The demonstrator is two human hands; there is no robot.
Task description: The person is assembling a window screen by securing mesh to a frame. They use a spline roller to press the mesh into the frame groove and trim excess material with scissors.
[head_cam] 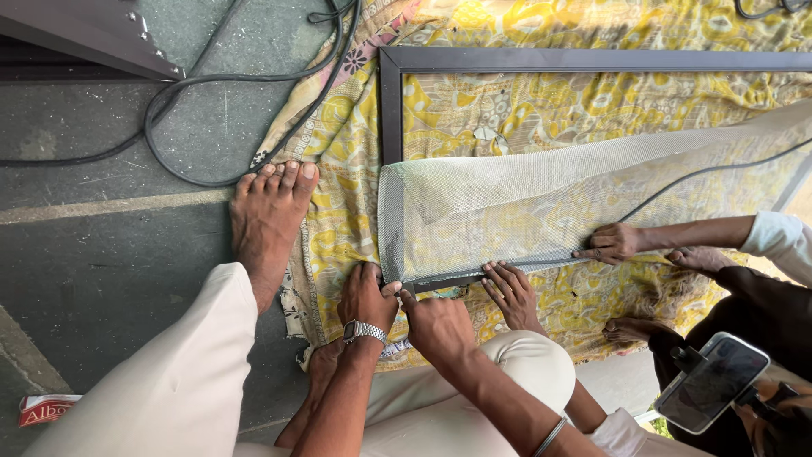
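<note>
Grey concrete floor (110, 254) is seen on the left, and one yellow flowered cloth (541, 110) is spread over it. One dark metal frame (391, 110) is laid flat on the cloth. One sheet of white mesh (524, 195) is laid across the frame, and its near edge lies along the frame's lower bar. The left hand (365, 296) is pressed down on the near left corner of the frame, with the fingers bent onto the mesh edge. One silver watch (364, 330) is worn on that wrist. The right hand (436, 326) is curled just beside it, and the mesh edge is pinched at its fingertips. Two more hands from other people are laid on the same edge: one hand (512, 292) flat beside the right hand, one hand (611, 244) farther right. One bare foot (269, 216) is set on the floor at the cloth's edge. One black cable (182, 93) is looped on the floor.
</note>
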